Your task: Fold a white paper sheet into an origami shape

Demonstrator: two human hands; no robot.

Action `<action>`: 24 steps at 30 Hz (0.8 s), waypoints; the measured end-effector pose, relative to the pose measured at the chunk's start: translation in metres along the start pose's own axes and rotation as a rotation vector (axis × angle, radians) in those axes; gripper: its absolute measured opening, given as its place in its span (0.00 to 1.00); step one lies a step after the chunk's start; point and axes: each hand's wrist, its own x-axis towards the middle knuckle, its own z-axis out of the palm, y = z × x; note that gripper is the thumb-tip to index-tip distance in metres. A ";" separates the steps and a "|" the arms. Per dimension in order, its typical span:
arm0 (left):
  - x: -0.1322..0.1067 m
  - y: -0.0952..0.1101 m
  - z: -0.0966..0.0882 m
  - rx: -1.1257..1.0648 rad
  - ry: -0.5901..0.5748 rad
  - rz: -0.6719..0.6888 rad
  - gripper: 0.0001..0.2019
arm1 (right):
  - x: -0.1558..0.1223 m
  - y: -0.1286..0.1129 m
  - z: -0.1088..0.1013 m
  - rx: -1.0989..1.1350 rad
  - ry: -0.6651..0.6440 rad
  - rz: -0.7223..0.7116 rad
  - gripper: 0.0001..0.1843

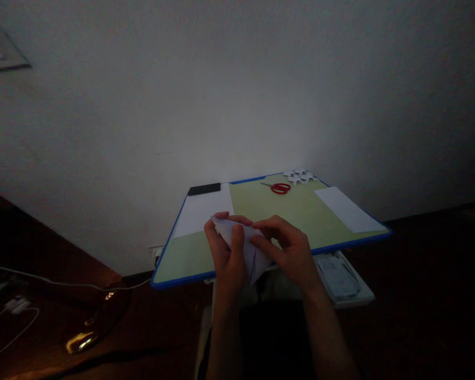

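Note:
A folded piece of white paper (pixel 247 243) is held up between my two hands, over the front edge of the table. My left hand (pixel 229 253) grips it from the left, thumb on the near face and fingers behind. My right hand (pixel 287 248) pinches the paper's upper right edge between thumb and forefinger. The paper has a pointed corner at the upper left and another pointing down, with a fold line near the bottom. Parts of it are hidden by my fingers.
On the green, blue-edged table (pixel 269 206) lie red-handled scissors (pixel 280 188), several small folded paper pieces (pixel 300 177), a white sheet (pixel 350 209) at right, another sheet (pixel 198 211) at left and a dark flat object (pixel 204 189). An open drawer (pixel 342 279) juts out below.

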 end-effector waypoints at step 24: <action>0.000 0.004 0.010 0.117 0.150 -0.024 0.14 | -0.001 0.004 0.004 -0.022 0.054 0.022 0.03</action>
